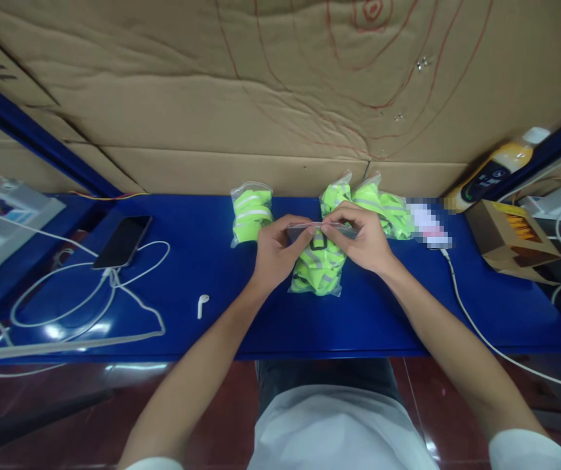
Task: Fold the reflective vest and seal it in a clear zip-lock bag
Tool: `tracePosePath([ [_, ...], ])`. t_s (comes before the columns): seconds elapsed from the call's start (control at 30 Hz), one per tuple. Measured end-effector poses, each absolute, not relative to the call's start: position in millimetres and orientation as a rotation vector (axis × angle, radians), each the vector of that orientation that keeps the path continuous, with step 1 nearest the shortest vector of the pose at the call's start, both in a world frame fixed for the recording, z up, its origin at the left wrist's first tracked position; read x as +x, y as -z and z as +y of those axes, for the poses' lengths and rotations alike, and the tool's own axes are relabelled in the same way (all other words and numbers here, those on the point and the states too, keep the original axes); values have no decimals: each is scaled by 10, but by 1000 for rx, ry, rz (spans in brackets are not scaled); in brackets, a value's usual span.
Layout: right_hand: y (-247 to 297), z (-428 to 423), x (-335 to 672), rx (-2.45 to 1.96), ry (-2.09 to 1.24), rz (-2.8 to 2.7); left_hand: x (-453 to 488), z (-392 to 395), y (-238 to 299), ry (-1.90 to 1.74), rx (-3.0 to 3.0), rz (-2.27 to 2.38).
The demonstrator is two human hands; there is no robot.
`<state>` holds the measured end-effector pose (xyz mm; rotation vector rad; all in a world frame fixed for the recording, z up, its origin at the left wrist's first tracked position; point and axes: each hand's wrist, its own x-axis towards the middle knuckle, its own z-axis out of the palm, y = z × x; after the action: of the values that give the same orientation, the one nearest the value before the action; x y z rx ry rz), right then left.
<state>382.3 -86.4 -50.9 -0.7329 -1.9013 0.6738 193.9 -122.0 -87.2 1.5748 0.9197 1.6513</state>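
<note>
A clear zip bag [317, 271] lies in front of me on the blue table, with a folded neon-yellow reflective strap and a black buckle inside. My left hand [280, 251] pinches the bag's top edge between thumb and fingers. Close beside it, my right hand [361, 238] pinches the same edge, the two thumbs nearly touching. Just behind my left hand sits another bagged neon strap [252, 212]. More bagged neon straps [383, 209] are bunched behind my right hand, which partly hides them.
A phone [122, 241] with white cables and an earbud [203, 305] lie on the left of the blue table [187, 261]. At right are a pixelated device on a cable, an open cardboard box [510, 241] and a leaning juice bottle [498, 170]. Cardboard [187, 117] walls the back.
</note>
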Motion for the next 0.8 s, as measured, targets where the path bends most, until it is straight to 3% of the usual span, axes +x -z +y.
tracePosePath([
  [0.8, 783, -796, 3908, -687, -672, -1730, 1915, -1188, 910, -1671, 1490, 1049],
])
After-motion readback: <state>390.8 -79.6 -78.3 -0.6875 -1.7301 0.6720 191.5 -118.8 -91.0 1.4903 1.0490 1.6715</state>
